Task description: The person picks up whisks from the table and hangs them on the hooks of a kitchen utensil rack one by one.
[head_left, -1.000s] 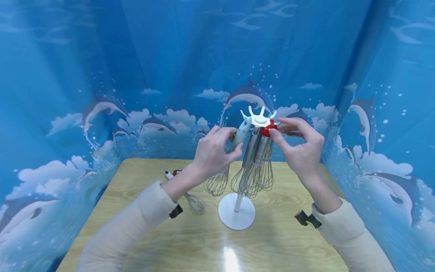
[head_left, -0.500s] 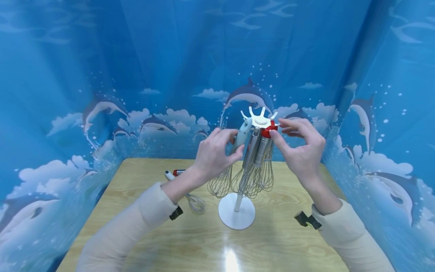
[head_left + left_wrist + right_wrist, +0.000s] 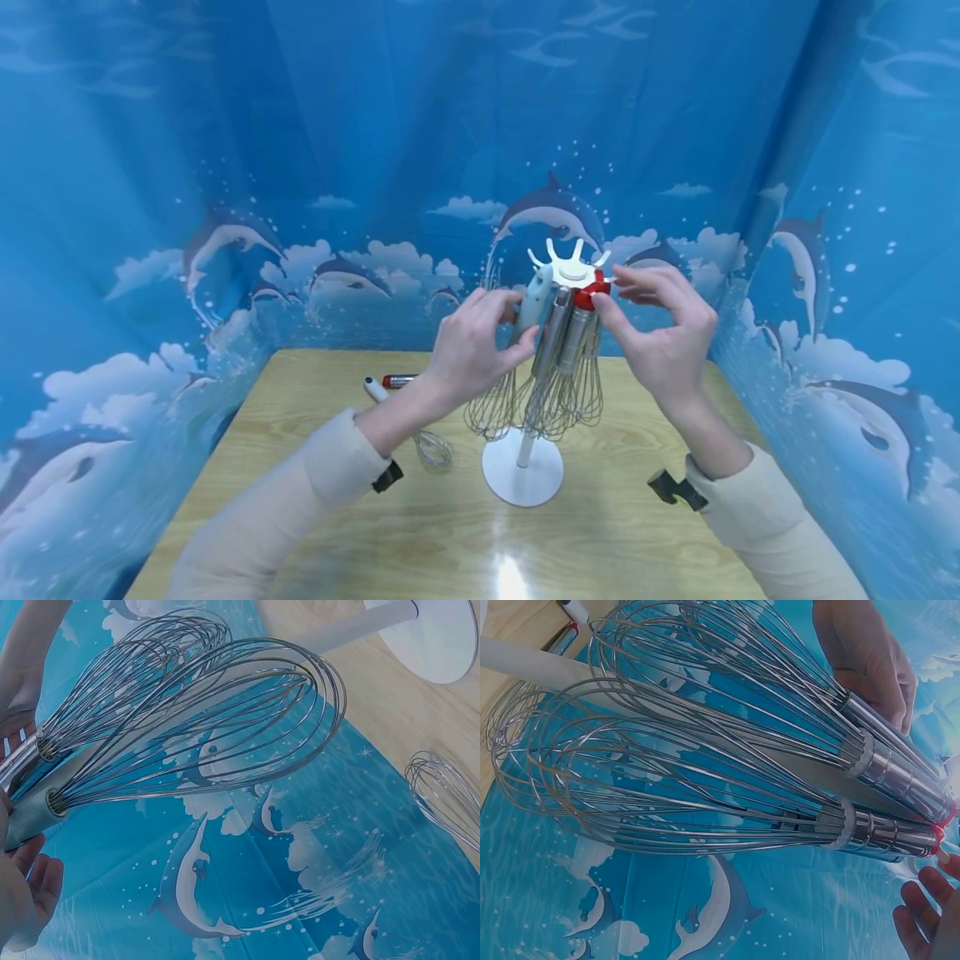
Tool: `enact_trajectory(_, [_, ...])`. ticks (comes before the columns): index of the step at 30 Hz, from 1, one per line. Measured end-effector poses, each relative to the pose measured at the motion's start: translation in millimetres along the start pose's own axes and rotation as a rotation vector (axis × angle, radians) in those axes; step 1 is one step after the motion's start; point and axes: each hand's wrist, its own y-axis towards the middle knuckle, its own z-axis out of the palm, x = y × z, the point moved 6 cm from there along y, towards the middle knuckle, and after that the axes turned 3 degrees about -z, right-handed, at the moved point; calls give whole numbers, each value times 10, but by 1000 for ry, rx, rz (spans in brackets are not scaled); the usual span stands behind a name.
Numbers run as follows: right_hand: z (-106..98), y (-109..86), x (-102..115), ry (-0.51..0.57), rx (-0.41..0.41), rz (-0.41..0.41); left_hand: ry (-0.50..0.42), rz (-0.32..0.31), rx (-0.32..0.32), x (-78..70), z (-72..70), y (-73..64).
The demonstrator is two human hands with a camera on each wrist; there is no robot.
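My left hand [image 3: 474,343] pinches the light blue handle of a whisk [image 3: 534,302]. That handle's top end overlaps a hook of the white rotating rack [image 3: 573,272], and its wire loops [image 3: 217,727] hang down beside the pole. Steel-handled whisks with red ends [image 3: 889,834] hang on the rack's near right side, next to a slim steel whisk [image 3: 551,332]. My right hand [image 3: 670,333] has thumb and forefinger at a red end [image 3: 592,289], pinching it by the hook tip. Several hooks at the back carry nothing.
The rack's round white base [image 3: 522,487] stands on the wooden table [image 3: 420,542]. Left of it lie a white-handled whisk [image 3: 435,450] and a red-ended steel handle [image 3: 397,381], partly behind my left forearm. Blue dolphin-print curtains [image 3: 360,167] enclose the back and sides.
The light blue whisk's wire loops have swung right, closer to the pole. The rack's top has dipped slightly and shifted left. Both hands keep their holds.
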Motion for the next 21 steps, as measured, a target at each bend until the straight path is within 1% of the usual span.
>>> enact_trajectory(8, [3, -13, 30, -6, -8, -4, 5, 15, -12, -15, -17, -8])
enact_trajectory(21, [-3, -3, 48, -17, -3, -10, 21, 41, -29, 27, -38, 3])
